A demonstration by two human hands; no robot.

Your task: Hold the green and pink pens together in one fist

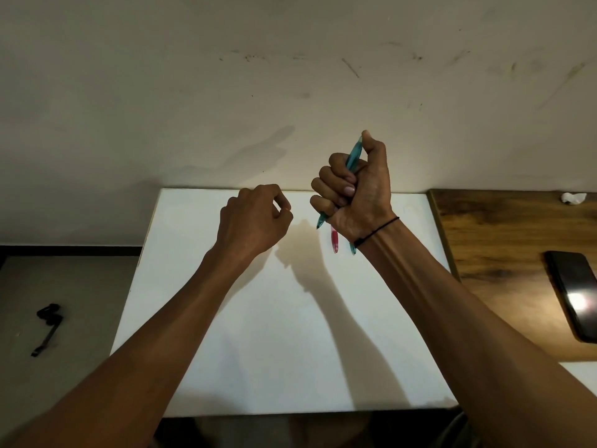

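Above the white desk (281,334) both hands were raised: the right hand (355,189) fisted round a translucent teal pen (352,156), thumb on its top, the left hand (255,218) loosely curled, holding nothing; pressing squarely would suit, tip clear of the red pen (334,242) below

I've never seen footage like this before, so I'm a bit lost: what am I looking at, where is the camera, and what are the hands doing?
This is one picture from a camera worn on a person's head, looking down at their own bare arms. The right hand grips a teal pen in a fist, thumb on its top end. The left hand is loosely curled and seems to hold nothing. Below them is a white table, where a red pen and another teal pen lie. A dark phone rests on the wooden surface to the right.
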